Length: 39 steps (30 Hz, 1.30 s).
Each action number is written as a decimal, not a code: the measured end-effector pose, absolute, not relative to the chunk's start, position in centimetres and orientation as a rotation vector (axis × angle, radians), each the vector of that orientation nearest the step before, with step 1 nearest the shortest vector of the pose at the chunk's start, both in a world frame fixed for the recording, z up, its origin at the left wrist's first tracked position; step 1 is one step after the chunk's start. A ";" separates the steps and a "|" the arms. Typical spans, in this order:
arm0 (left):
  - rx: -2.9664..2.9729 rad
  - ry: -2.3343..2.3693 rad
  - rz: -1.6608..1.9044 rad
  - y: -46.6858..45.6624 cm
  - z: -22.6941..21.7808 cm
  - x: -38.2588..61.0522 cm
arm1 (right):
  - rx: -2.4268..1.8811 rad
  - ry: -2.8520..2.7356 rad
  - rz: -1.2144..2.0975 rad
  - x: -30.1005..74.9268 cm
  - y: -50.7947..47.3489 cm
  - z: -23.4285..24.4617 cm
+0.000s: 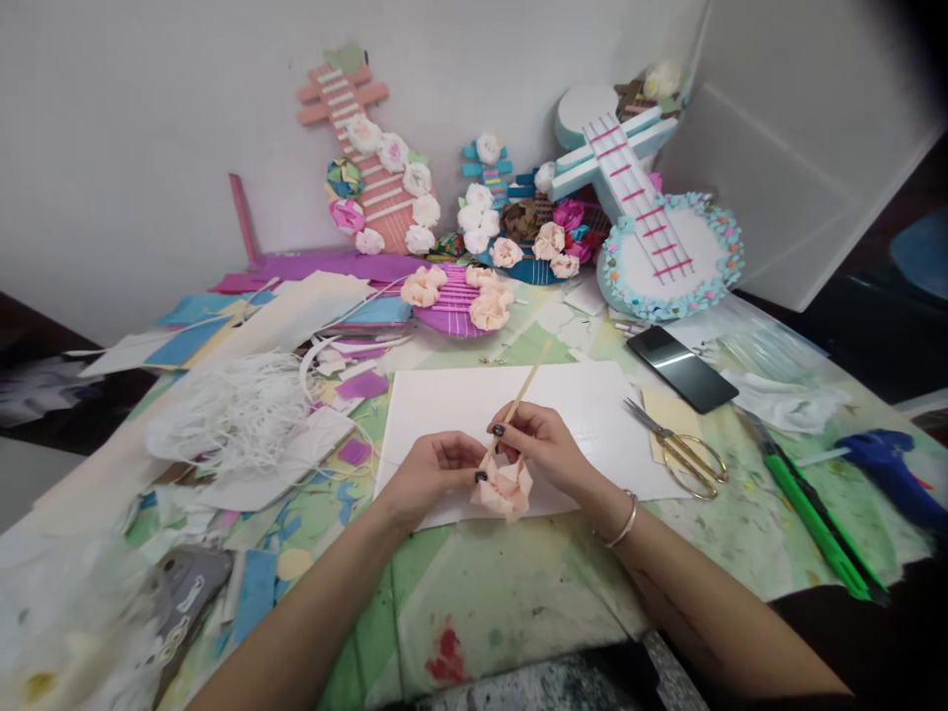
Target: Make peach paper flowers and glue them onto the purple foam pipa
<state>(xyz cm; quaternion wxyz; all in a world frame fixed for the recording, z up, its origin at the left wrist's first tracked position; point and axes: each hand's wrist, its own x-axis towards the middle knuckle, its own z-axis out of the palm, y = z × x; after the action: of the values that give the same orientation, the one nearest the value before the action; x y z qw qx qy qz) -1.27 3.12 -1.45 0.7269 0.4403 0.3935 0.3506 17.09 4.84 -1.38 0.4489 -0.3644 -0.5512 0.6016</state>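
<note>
Over a white board, my two hands work close together on a peach paper flower. My left hand pinches the flower at its left edge, thumb on the petals. Between the fingers of my right hand is a thin wooden stick, pointing up and away, its lower end at the flower. Whether the stick goes into the petals is hidden by my fingers. Gold-handled scissors lie to the right of my right hand, partly over a pale yellow paper piece.
Paper-flowered lute shapes, one pink, one light blue and one purple, stand or lie behind. White string and scraps are heaped left. A black phone, green utility knife and blue glue gun lie right.
</note>
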 end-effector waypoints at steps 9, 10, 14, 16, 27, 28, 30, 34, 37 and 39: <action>0.845 0.723 0.763 3.2 -1.8 -1.2 | -0.837 -1.403 1.596 17.2 4.8 -0.9; 0.845 0.723 0.760 3.2 -1.8 -1.2 | -0.833 -1.398 1.601 17.2 4.8 -0.9; 0.831 0.732 0.736 3.2 -1.8 -1.3 | -0.803 -1.372 1.625 17.1 4.7 -0.9; 0.813 0.740 0.712 3.3 -1.7 -1.4 | -0.785 -1.368 1.639 17.0 4.7 -0.8; 0.867 0.819 0.721 3.3 -1.6 -1.5 | -0.778 -1.379 1.645 16.7 4.7 -1.0; 0.865 0.815 0.722 3.4 -1.7 -1.4 | -0.787 -1.389 1.637 16.7 4.7 -1.0; 0.849 0.799 0.726 3.3 -1.6 -1.4 | -0.812 -1.426 1.605 16.8 4.7 -1.0; 0.840 0.807 0.736 3.2 -1.5 -1.4 | -0.870 -1.562 1.521 17.1 4.6 -0.9; 0.850 0.831 0.733 3.1 -1.4 -1.4 | -0.915 -1.642 1.512 17.1 4.4 -0.7; 0.854 0.838 0.728 3.1 -1.4 -1.4 | -0.943 -1.677 1.509 17.0 4.3 -0.5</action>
<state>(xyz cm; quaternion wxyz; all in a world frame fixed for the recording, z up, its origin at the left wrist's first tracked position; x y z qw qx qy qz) -1.35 3.10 -1.40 0.7647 0.3930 0.3855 0.3349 17.01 4.34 -0.54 0.3409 -0.3625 -0.6448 0.5802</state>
